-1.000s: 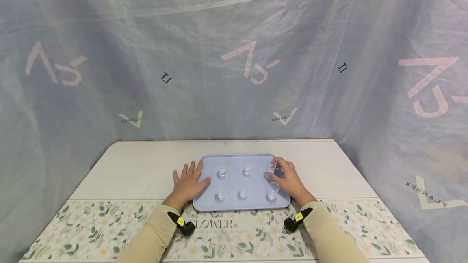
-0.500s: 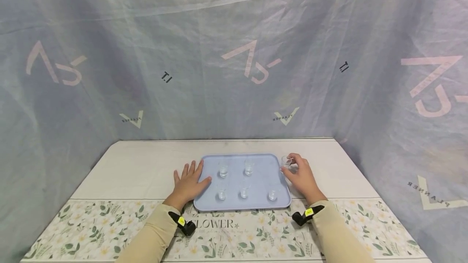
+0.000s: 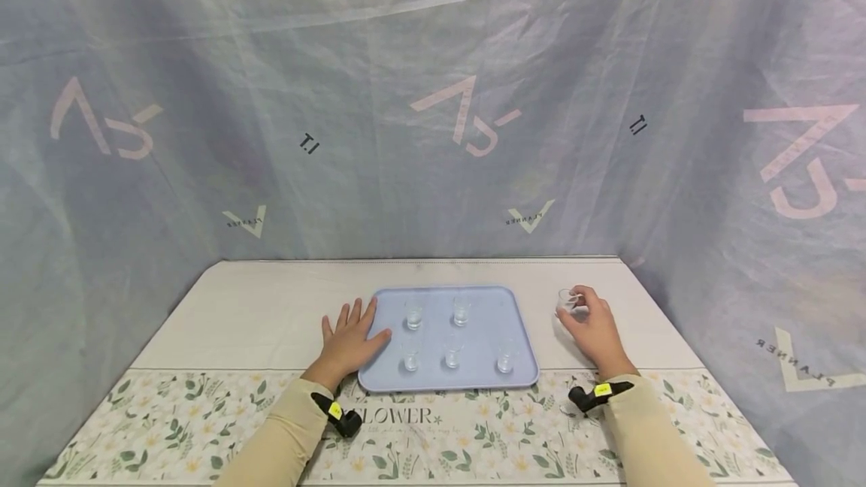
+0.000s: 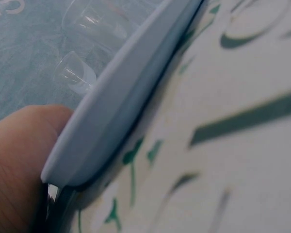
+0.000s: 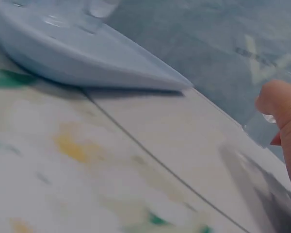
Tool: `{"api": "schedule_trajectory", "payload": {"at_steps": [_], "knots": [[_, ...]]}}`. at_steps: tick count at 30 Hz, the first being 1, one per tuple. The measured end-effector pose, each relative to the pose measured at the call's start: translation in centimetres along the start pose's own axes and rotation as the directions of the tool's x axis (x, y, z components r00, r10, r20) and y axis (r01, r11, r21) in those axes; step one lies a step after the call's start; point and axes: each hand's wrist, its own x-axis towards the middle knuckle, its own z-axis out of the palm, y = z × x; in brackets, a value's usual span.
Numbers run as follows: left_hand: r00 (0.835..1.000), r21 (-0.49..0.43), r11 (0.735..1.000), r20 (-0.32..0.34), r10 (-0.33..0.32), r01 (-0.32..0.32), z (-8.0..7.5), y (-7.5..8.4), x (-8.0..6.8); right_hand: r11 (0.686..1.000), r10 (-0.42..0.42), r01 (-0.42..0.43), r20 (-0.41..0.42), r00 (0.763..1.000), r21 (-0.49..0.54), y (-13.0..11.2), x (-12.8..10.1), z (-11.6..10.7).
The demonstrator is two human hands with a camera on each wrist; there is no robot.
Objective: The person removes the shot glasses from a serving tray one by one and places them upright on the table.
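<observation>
Clear glass, a small upright shot cup [image 3: 566, 300], is sitting pinched in the right hand [image 3: 595, 329] over bare tabletop, well right of the pale blue plastic tray [image 3: 504, 322]. The left hand [image 3: 348, 338] is lying flat, fingers straight, against the tray's left edge on the cream table [image 3: 271, 314], inside a grey fabric tent [image 3: 433, 96].

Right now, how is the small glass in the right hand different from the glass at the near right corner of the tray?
The held glass is off the blue tray, over the bare table, pinched by the right hand. The near-right tray glass stands on the tray, untouched. Both are small and clear.
</observation>
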Motion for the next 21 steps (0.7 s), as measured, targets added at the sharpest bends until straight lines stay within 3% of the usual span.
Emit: {"api": "schedule_trajectory", "payload": {"at_steps": [12, 21], "knots": [[1.000, -0.012, 1.000, -0.003, 0.010, -0.010, 0.1, -0.1, 0.0, 0.987, 0.159, -0.161, -0.066, 0.985, -0.022, 3.6, -0.3, -4.2], [1.000, 0.001, 1.000, 0.003, 0.003, -0.003, -0.1, 0.0, -0.1, 0.972, 0.222, -0.230, -0.133, 0.966, -0.054, 4.5, -0.5, -5.7]]}}
